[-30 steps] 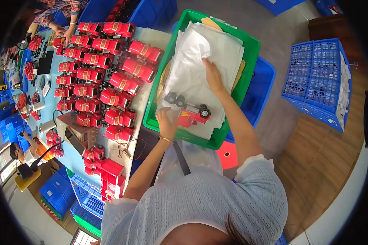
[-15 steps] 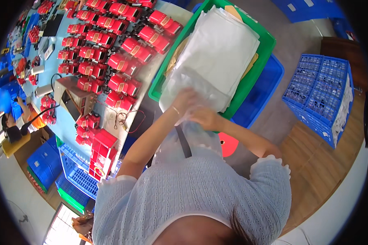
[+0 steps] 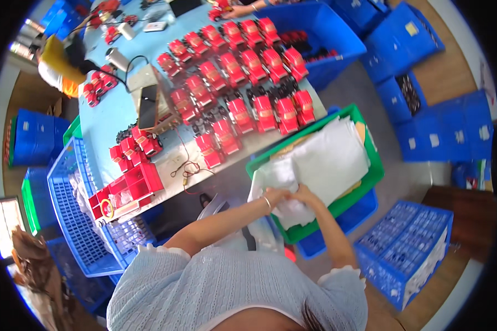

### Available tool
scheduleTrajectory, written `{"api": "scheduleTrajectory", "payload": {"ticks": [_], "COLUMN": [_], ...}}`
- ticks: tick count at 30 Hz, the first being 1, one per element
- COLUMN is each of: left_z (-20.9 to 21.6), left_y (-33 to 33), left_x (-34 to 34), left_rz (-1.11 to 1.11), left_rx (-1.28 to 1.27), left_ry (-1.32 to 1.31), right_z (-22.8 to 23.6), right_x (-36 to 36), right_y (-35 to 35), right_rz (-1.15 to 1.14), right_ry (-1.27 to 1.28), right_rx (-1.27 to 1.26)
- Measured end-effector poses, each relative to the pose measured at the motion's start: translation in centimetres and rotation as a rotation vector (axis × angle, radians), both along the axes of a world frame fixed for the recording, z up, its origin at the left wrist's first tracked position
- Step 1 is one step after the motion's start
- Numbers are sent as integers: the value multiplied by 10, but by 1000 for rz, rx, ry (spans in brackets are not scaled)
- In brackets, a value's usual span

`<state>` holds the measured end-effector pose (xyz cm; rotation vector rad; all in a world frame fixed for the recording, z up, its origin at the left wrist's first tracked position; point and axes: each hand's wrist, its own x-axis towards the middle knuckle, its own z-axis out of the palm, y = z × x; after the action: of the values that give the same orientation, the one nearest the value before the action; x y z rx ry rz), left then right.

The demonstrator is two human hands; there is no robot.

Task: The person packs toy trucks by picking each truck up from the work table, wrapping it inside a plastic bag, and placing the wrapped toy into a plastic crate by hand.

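A stack of thin white sheets, plastic-looking bags (image 3: 337, 157), lies in a green crate (image 3: 374, 160) in front of me. My left hand (image 3: 277, 197) is closed at the near end of the stack, fingers pinching a crumpled white plastic bag (image 3: 297, 214). Right beside it, my right hand (image 3: 305, 195) also grips that bag, its fingers close to the left ones. The fingertips are partly hidden by the folds. Some brown paper shows along the crate's edges, under the white stack.
Rows of red toy trucks (image 3: 254, 66) cover the table (image 3: 199, 185) to the left. A phone (image 3: 148, 107) rests on a box there. A blue crate (image 3: 77, 220) stands at left, another (image 3: 406, 248) at right. Another person's hand (image 3: 238, 11) holds a truck at the far edge.
The view has swung toward the left, bringing more of the table into sight. My hands have drawn together on the bag, which looked clear and blurred with motion before.
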<state>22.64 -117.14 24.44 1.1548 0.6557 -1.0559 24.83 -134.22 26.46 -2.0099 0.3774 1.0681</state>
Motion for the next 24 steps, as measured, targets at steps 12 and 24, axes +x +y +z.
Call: {"api": "scheduleTrajectory", "payload": {"ticks": [12,24], "left_z": [253,300], "left_y": [182,437], "left_x": [38,-92], "left_rz": [143,395], "left_rx": [-459,34], "left_ry": [-881,-1358], "right_z": [288,256], "right_x": [3,19], "right_y": [180,408], "right_rz": [-311,716], "right_ry": [-454,-448], "right_rx": [623,861]}}
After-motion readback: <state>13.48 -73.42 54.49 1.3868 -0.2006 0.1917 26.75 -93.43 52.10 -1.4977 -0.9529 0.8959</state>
